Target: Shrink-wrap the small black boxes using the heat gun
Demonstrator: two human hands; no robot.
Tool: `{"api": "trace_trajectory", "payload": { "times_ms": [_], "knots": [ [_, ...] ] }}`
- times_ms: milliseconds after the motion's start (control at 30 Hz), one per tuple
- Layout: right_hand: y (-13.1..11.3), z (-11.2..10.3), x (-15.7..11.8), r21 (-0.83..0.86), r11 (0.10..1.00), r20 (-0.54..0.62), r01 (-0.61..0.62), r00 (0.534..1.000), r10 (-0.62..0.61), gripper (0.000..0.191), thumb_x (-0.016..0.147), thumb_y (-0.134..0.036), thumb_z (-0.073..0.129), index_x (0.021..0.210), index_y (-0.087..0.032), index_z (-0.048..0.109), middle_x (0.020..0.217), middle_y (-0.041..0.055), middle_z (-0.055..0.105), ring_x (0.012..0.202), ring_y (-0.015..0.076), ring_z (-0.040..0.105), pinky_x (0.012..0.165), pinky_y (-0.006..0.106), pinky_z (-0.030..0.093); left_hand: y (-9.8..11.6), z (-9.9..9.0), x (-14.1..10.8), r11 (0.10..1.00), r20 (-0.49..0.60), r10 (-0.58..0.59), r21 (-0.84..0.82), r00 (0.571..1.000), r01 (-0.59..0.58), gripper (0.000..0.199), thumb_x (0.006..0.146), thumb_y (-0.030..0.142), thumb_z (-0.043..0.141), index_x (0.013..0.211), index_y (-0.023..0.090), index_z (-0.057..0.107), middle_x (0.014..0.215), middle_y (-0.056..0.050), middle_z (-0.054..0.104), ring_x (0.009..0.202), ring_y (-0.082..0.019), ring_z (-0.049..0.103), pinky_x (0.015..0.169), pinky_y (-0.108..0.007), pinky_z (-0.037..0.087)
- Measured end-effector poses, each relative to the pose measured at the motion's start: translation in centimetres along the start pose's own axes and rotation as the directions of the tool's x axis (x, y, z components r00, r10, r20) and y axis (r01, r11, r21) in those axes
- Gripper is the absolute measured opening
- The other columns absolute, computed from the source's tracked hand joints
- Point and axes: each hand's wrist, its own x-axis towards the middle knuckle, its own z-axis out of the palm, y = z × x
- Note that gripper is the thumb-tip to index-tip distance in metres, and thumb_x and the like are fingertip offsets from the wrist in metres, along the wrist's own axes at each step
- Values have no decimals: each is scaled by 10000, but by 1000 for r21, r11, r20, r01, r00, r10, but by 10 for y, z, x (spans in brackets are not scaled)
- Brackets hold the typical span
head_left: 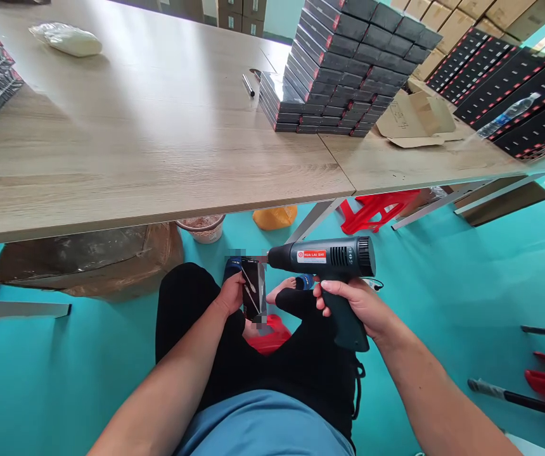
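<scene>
My left hand (230,292) grips a slim black box (254,291) by its left side, with the picture of a pale cable-like item on its front. It is held low, between my knees and below the table edge. In my right hand (348,301) is a dark heat gun (324,255) with a red and white label, my fingers wrapped round its handle. Its nozzle points left, close to the upper right side of the box. Whether nozzle and box touch, I cannot tell.
On the wooden table (158,145) stand stacked black boxes (339,76), a pen (248,85), a clear plastic-wrapped bundle (66,39) and opened cardboard (417,120). Underneath are a large brown carton (96,259), a bucket (203,229) and a red stool (377,209).
</scene>
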Motion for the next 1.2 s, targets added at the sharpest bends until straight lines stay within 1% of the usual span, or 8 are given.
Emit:
{"api": "trace_trajectory", "payload": {
  "times_ms": [133, 267, 467, 667, 833, 1000, 1100, 1200],
  "knots": [
    [-16, 4, 8, -77, 997, 17, -2, 1000, 4, 263, 815, -381, 772, 928, -143, 768, 852, 66, 745, 694, 153, 671, 591, 239, 565, -1, -2, 2, 1000, -7, 5, -24, 1000, -5, 149, 568, 132, 553, 707, 170, 591, 559, -22, 611, 490, -201, 597, 499, -303, 490],
    [-22, 8, 6, -173, 985, 64, -1, 998, 12, 241, 837, -376, 725, 801, -140, 754, 709, 52, 724, 625, 140, 635, 587, 248, 544, -1, -5, 5, 996, -8, 23, -82, 1000, -23, 165, 567, 112, 549, 715, 171, 590, 567, -20, 614, 483, -203, 602, 492, -300, 482],
    [-8, 5, -17, -415, 901, 190, -122, 958, 217, 149, 722, -297, 811, 766, -175, 738, 655, 26, 692, 564, 175, 624, 485, 294, 510, 2, -4, 7, 994, -52, 26, -105, 998, -31, 161, 545, 137, 546, 695, 179, 586, 564, -33, 606, 473, -205, 584, 493, -316, 473],
    [3, 13, -18, -304, 953, 91, 1, 995, 28, 173, 782, -342, 758, 876, -197, 754, 658, 7, 685, 603, 164, 612, 547, 300, 540, 3, -7, 12, 992, -88, 30, -123, 996, -41, 165, 570, 172, 544, 727, 185, 592, 569, -37, 605, 492, -216, 593, 512, -328, 475],
    [17, 12, -37, -445, 881, 162, -161, 953, 256, 179, 701, -323, 804, 714, -195, 680, 583, -6, 639, 549, 162, 592, 507, 291, 502, 6, -10, 14, 977, -108, 88, -184, 990, -107, 213, 584, 178, 541, 785, 172, 611, 595, -25, 610, 473, -195, 583, 497, -304, 463],
    [32, 1, -51, -310, 932, 17, -186, 979, 201, 302, 733, -478, 785, 761, -187, 712, 644, 20, 663, 610, 176, 602, 601, 327, 535, 8, -8, 14, 961, -161, 102, -239, 982, -139, 167, 627, 191, 521, 762, 166, 616, 584, -39, 602, 472, -204, 580, 497, -317, 479],
    [37, 1, -52, -259, 947, 54, -192, 976, 212, 343, 723, -511, 796, 772, -180, 723, 643, 21, 663, 608, 178, 601, 598, 327, 527, 9, -6, 13, 963, -184, 97, -229, 978, -139, 142, 714, 218, 521, 786, 161, 630, 591, -38, 600, 480, -197, 581, 497, -309, 483],
    [43, 3, -52, -233, 956, 79, -181, 976, 204, 352, 725, -513, 806, 781, -174, 733, 647, 24, 667, 599, 175, 599, 595, 325, 528, 10, -5, 10, 973, -166, 115, -181, 979, -145, 252, 858, 388, 554, 877, 156, 652, 677, -50, 648, 540, -194, 619, 494, -291, 484]
  ]
}}
